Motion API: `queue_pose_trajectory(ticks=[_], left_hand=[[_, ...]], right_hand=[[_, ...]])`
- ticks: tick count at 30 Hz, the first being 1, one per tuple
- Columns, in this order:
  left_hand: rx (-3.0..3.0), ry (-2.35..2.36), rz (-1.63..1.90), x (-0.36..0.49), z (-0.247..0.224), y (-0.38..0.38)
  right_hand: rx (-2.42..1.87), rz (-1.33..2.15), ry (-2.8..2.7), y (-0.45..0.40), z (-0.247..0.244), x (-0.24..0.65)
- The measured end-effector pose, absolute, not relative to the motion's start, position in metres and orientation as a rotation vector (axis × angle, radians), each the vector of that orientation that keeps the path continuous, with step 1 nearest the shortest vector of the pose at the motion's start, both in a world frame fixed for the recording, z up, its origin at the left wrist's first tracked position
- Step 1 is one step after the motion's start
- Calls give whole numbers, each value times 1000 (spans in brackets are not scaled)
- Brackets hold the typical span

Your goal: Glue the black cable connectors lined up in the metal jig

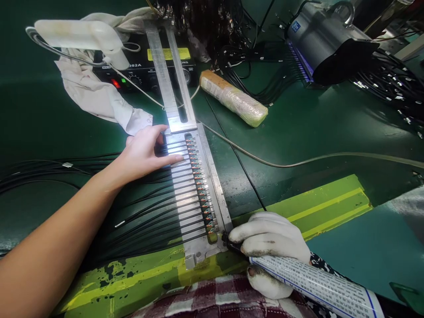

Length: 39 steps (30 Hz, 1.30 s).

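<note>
A long metal jig (pixel 217 190) lies on the green mat, holding a row of black cables whose stripped ends show small coloured wires at connectors (pixel 201 181). My bare left hand (pixel 142 152) grips the jig's left edge near its upper end. The thumb lies across the cables on top, and the other fingertips are partly hidden at the edge. My right hand (pixel 274 240), in a stained white glove, is closed around a white printed tube (pixel 308 278) with a black nozzle. The nozzle tip is at the jig's lower right corner, beside the last connector.
Behind the jig stands a black control box (pixel 132 81) with lit buttons, a white lamp head (pixel 79 35) and cloth. A wrapped yellowish block (pixel 233 97) lies to the right. A grey cylindrical machine (pixel 324 39) and cable bundles are farther back. A clear hose (pixel 288 165) crosses the mat.
</note>
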State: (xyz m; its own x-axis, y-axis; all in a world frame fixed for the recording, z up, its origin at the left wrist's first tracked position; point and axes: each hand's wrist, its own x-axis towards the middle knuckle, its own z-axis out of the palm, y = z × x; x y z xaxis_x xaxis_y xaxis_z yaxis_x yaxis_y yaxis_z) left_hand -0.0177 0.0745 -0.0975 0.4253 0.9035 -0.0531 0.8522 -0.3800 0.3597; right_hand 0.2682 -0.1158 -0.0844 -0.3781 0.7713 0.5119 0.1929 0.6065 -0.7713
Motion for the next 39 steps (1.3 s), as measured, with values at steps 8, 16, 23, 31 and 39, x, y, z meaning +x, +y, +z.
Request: queue_pose_trajectory(ticks=[8, 16, 23, 31, 39], left_hand=[[2340, 1520, 212, -17, -97, 75], [2338, 1516, 205, -16, -96, 73], [2337, 1527, 206, -16, -97, 74], [2330, 1525, 214, -17, -97, 74], [2364, 1495, 227, -18, -98, 74]], right_hand=[[-776, 753, -1885, -115, -87, 268], [-783, 723, -1885, -114, -87, 267], [-790, 726, -1864, -115, -86, 266], [-787, 726, -1858, -115, -87, 266], [-808, 731, -1898, -115, -85, 268]])
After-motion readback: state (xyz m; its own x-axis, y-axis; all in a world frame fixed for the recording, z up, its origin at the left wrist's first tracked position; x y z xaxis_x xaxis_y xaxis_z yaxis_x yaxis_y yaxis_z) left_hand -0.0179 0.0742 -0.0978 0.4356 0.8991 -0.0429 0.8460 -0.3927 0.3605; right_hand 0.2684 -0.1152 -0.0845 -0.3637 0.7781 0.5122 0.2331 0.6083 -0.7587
